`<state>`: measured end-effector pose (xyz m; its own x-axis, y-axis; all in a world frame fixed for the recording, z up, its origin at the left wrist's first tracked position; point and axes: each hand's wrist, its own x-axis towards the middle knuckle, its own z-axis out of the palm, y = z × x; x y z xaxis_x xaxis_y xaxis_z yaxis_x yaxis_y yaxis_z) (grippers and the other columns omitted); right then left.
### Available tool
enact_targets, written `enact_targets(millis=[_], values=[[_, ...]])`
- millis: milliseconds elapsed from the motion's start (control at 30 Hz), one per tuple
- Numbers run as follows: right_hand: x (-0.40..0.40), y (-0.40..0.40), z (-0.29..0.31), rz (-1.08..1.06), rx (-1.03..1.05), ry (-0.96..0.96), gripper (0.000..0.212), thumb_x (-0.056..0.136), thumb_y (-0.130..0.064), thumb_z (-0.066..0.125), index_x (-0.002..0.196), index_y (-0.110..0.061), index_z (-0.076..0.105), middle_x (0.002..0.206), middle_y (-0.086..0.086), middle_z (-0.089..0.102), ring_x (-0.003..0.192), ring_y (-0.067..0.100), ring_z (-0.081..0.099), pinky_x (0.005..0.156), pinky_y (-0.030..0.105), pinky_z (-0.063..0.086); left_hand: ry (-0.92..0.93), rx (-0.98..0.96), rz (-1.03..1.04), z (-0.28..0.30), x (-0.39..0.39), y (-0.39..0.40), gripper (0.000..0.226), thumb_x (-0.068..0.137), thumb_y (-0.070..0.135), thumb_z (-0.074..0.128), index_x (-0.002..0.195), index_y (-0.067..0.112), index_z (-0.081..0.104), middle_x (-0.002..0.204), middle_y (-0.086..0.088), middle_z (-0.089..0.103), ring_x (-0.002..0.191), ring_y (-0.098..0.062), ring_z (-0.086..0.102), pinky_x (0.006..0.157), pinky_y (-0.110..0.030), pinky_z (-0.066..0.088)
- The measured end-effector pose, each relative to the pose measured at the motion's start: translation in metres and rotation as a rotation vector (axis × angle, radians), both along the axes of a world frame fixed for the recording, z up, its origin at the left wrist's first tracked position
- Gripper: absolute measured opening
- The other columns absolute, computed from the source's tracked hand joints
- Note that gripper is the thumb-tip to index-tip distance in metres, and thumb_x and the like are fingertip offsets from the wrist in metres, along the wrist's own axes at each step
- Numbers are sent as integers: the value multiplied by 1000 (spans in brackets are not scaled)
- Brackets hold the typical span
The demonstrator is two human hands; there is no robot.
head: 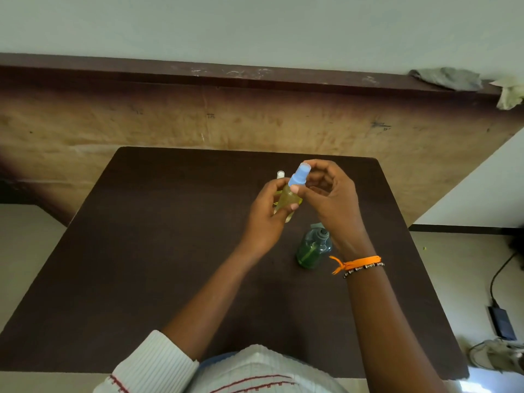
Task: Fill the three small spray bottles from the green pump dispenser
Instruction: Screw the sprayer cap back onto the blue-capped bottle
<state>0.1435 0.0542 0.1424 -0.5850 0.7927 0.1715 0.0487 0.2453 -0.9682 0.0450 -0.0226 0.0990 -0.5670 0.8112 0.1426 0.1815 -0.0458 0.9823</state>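
Above the table (141,279), beyond the green pump dispenser (313,249), a small spray bottle (287,199) was gripped by the left hand (265,217).
Its blue cap (298,176) was pinched by the right hand (326,191); light, slick plastic was judged best held round the body.

dark table (141,251), wooden ledge (170,72), pale wall (255,24)

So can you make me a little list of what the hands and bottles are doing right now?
left hand: grips the body of the small spray bottle, which holds yellowish liquid
right hand: fingers on the bottle's blue spray cap
green pump dispenser: stands on the table, under the right wrist
another small bottle: only its top shows, behind the left hand
table: dark brown
third bottle: not visible
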Motion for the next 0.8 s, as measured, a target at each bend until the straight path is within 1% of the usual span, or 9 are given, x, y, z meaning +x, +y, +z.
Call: enact_targets(millis=[100, 200, 300, 400, 500, 567, 667, 733, 800], values=[[0, 0, -2, 13, -2, -46, 55, 77, -12, 79, 124, -24, 53, 111, -4, 66, 109, 16, 63, 100, 46, 49, -7, 19, -5, 1, 2, 1, 44, 81, 21, 58, 123, 11, 53, 119, -6, 60, 106, -17, 59, 89, -41, 51], [0, 1, -3, 71, -41, -34, 55, 88, -9, 68, 137, -22, 46, 119, 0, 68, 117, 14, 61, 105, 43, 46, -18, 20, 12, 2, 1, 1, 43, 80, 23, 58, 121, 14, 53, 119, -5, 60, 107, -17, 59, 90, -44, 51], [1, 1, 1, 62, -53, -18, 51, 88, 2, 64, 133, -17, 50, 106, -2, 72, 110, 14, 65, 100, 35, 49, -27, 13, 12, 2, 0, 1, 43, 79, 22, 58, 122, 15, 53, 120, -4, 60, 108, -17, 59, 90, -45, 51], [-2, 1, 2, 10, -7, -17, 46, 82, 0, 71, 120, -21, 57, 100, -7, 68, 102, 14, 65, 99, 44, 50, -26, 21, -2, 2, 0, 0, 40, 82, 18, 59, 121, 15, 54, 119, -4, 60, 108, -17, 59, 89, -42, 52], [-4, -2, -1, -22, 16, -7, 48, 77, -8, 78, 116, -25, 56, 99, -12, 64, 101, 18, 62, 94, 48, 52, -27, 44, -38, 4, 1, 1, 33, 89, 4, 57, 119, 15, 55, 120, -7, 59, 106, -15, 60, 80, -25, 52], [-3, -2, -2, 5, 0, -2, 53, 79, -11, 77, 124, -25, 52, 107, -9, 64, 109, 17, 62, 97, 47, 51, -39, 55, -42, 6, 0, 1, 33, 89, 3, 57, 120, 14, 54, 120, -9, 59, 104, -13, 61, 77, -18, 51], [0, 0, -3, 76, -10, 8, 56, 88, -7, 66, 138, -20, 45, 121, 1, 67, 120, 16, 59, 108, 49, 42, -30, 49, -20, 4, -3, 1, 41, 82, 17, 59, 122, 14, 53, 120, -6, 60, 107, -15, 59, 85, -30, 52], [1, 2, -2, 84, -21, 21, 54, 89, 0, 63, 137, -18, 46, 117, 1, 70, 117, 15, 62, 108, 45, 43, -21, 41, -20, 4, -3, 0, 44, 80, 18, 58, 123, 16, 53, 121, -3, 60, 109, -14, 58, 89, -33, 51], [0, 2, -1, 56, -16, 29, 51, 86, 2, 66, 131, -18, 51, 109, -2, 70, 111, 12, 64, 105, 43, 46, -27, 46, -31, 6, -2, 1, 41, 82, 16, 59, 122, 18, 53, 121, -3, 60, 108, -13, 59, 87, -29, 52]])
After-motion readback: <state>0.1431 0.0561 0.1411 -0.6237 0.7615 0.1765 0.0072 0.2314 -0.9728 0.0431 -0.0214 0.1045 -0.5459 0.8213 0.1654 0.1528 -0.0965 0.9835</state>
